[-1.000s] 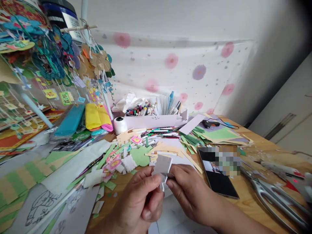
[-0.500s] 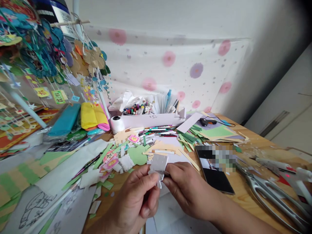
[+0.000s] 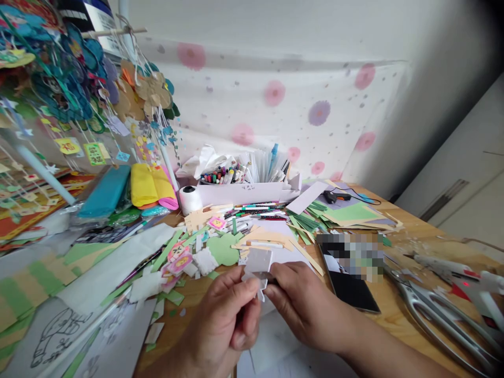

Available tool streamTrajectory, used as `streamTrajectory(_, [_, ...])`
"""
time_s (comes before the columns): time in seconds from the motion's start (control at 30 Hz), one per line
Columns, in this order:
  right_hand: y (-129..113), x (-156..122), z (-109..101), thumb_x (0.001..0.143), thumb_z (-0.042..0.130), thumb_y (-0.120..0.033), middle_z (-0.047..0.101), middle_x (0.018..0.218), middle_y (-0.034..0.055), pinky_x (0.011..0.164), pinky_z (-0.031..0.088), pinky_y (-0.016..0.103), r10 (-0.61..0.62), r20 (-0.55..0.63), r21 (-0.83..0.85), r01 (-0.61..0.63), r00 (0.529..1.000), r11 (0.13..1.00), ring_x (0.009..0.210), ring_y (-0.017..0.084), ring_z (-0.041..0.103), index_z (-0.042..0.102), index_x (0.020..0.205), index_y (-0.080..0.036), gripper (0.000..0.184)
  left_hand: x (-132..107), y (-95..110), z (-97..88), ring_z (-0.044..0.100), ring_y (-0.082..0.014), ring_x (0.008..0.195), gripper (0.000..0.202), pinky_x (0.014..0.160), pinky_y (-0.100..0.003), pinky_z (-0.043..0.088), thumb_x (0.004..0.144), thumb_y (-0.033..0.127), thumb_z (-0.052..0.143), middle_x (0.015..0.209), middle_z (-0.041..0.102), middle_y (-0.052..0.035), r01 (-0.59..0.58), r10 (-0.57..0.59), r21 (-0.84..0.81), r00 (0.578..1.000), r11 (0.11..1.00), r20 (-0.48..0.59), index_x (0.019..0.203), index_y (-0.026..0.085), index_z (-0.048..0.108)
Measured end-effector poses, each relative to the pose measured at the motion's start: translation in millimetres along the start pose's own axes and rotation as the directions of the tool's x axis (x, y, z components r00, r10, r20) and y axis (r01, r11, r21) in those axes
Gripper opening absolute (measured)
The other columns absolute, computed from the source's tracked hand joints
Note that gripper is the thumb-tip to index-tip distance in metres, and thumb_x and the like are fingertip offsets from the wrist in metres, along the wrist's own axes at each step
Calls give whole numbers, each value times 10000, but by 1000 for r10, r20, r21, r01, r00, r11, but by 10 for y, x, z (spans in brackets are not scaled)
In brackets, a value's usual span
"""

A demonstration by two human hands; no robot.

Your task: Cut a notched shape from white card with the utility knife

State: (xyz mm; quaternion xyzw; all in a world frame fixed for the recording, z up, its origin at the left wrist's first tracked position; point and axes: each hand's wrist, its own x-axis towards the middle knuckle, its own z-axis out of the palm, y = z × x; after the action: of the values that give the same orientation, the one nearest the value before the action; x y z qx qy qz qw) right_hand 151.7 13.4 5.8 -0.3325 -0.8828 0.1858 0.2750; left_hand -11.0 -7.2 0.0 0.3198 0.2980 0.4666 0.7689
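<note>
Head view. Both hands meet low at centre over the wooden table [image 3: 397, 320]. Left hand [image 3: 224, 323] pinches the lower left edge of a small white paper piece [image 3: 258, 262] between thumb and fingers; right hand [image 3: 301, 304] grips the same piece at its lower right edge with thumb and forefinger. Both hands clenched on the paper, neither released.

White paper piece: roughly rectangular, held upright just above the table, flat face toward the camera, long axis near vertical, top edge pointing away toward the marker tray [image 3: 248, 191]. A narrow tab hangs from its lower edge between the fingertips.

Positions relative to the white paper piece:
- Just beyond it, a green paper cut-out [image 3: 222, 249] and tan strips, lying flat.
- To its left, pink-and-yellow paper flowers [image 3: 179, 260] and white scraps, near.
- To its right, a dark phone [image 3: 352, 286], near the right hand; scissors [image 3: 437, 315] well apart, further right.
- Far behind, marker tray against the spotted cloth.

Open room: bare wood shows beside the phone toward the table's near right edge; left side is crowded with paper sheets.
</note>
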Motion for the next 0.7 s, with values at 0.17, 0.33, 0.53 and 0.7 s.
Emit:
streamTrajectory(0.17, [8,31,-20,975,390,-293,449,651,-32,550,311,224,43,22,179,-46,999,983,568,116,406,393,756,-213,233,-10,-29,6,228,-35,344,285,369,-176,163,793,362,646,377,436,99,-157,191,242,974,958,-123,611,197,503])
streamTrajectory(0.33, [11,28,-36,966,412,-299,420,638,-38,557,296,232,5,-22,192,0,1000,981,572,115,394,392,725,-208,258,-17,-30,-53,296,-45,334,299,351,-169,202,800,404,611,399,463,87,-184,268,432,953,883,-142,608,201,503])
streamTrajectory(0.53, [18,10,-55,959,421,-266,505,693,-7,598,345,244,20,-179,212,19,984,977,625,130,457,527,852,-179,174,12,-24,-115,371,-62,345,292,354,-168,270,817,385,584,417,470,84,-215,387,568,900,794,-202,600,209,498])
streamTrajectory(0.7, [-20,58,21,892,558,-338,502,714,-15,595,383,223,160,-214,515,-28,964,857,646,122,450,525,804,-182,182,-20,-41,-104,452,-94,383,256,382,-195,352,839,378,559,474,530,55,-242,452,715,884,656,-116,643,213,552])
